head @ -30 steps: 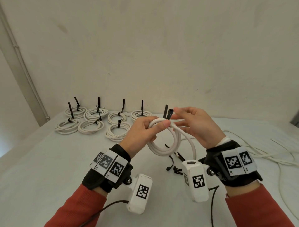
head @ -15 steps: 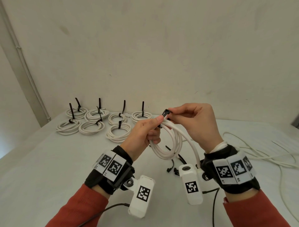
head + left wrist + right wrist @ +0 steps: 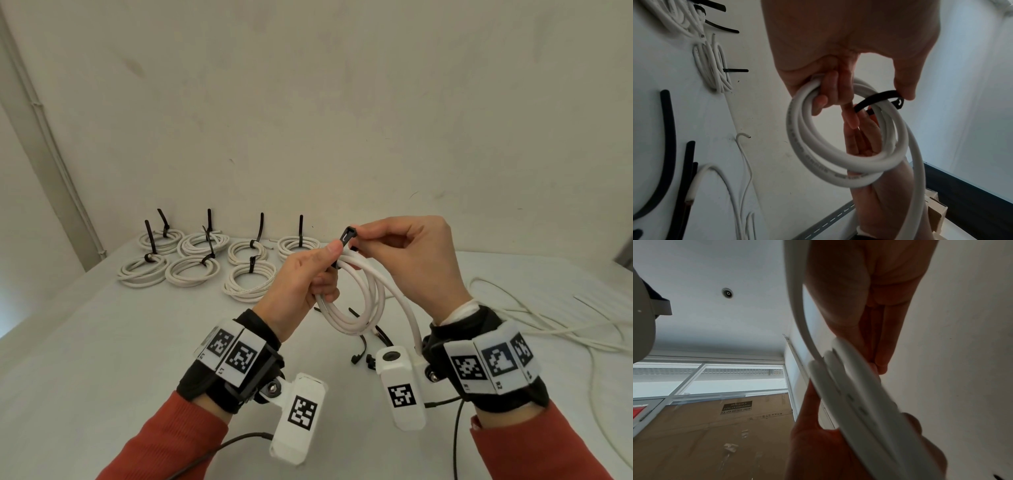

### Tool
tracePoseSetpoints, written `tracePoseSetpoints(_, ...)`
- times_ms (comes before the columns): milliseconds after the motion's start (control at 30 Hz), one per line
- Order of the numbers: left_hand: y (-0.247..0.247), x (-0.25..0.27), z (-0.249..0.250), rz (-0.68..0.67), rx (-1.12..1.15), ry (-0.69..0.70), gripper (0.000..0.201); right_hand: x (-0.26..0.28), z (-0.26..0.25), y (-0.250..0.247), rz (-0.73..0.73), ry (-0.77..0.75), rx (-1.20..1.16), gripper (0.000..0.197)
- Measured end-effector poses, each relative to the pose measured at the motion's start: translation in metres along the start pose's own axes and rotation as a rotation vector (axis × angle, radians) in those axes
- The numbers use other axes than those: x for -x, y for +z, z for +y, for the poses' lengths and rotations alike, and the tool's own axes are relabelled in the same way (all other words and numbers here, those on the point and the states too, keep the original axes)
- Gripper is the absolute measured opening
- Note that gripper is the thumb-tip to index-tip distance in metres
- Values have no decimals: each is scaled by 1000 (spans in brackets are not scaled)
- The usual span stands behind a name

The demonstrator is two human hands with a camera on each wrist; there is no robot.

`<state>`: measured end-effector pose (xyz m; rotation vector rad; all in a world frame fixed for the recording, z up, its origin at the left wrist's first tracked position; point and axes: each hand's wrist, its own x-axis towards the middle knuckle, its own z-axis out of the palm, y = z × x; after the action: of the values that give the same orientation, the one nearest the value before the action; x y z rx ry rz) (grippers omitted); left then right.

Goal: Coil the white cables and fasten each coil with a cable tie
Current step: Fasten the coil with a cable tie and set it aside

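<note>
Finished stock, far left: we count seven tied coils of white round cable (image 3: 191, 255) on the white tabletop (image 3: 102, 342), each cinched with a black plastic tie whose tail sticks up.
Left hand (image 3: 301, 277): we curl its fingers through the white cable coil in progress (image 3: 356, 301), thumb pressed on top, holding the loops together in the air above the table.
Black plastic cable tie (image 3: 877, 101): we have it wrapped over the bundled loops, its head (image 3: 349, 234) raised; we cannot tell whether the tail is threaded yet.
Right hand (image 3: 407, 260): we pinch the tie's head between thumb and fingertip.
Spare ties (image 3: 363, 349): a few black ones lie under our hands.
Loose white cable, right (image 3: 548, 318): uncoiled strands sprawl on the table.
Progress: we judge seven coils done, the eighth awaiting cinching, and more cable left.
</note>
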<state>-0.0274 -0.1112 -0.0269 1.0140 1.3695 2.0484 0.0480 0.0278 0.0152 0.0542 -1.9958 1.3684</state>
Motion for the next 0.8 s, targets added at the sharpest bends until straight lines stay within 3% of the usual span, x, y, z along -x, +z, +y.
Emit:
tracePoseSetpoints(133, 2, 0, 0, 44, 20, -50, 32, 1, 1, 2, 23, -7, 13, 14)
tracePoseSetpoints(267, 1, -2, 0, 67, 32, -111, 51, 3, 3, 5, 54, -44, 25, 13)
tracePoseSetpoints(433, -5, -2, 2, 40, 113, -134, 36, 3, 1, 6, 44, -72, 58, 15)
tracePoseSetpoints(567, -4, -2, 2, 24, 101, -137, 37, 4, -2, 5, 34, -106, 103, 13)
tracePoseSetpoints(700, 2, 0, -2, 51, 89, -131, 20, 10, -8, 10, -52, -149, 117, 9)
tracePoseSetpoints(800, -2, -1, -3, 33, 161, -145, 20, 8, -7, 11, 0, -105, 122, 16)
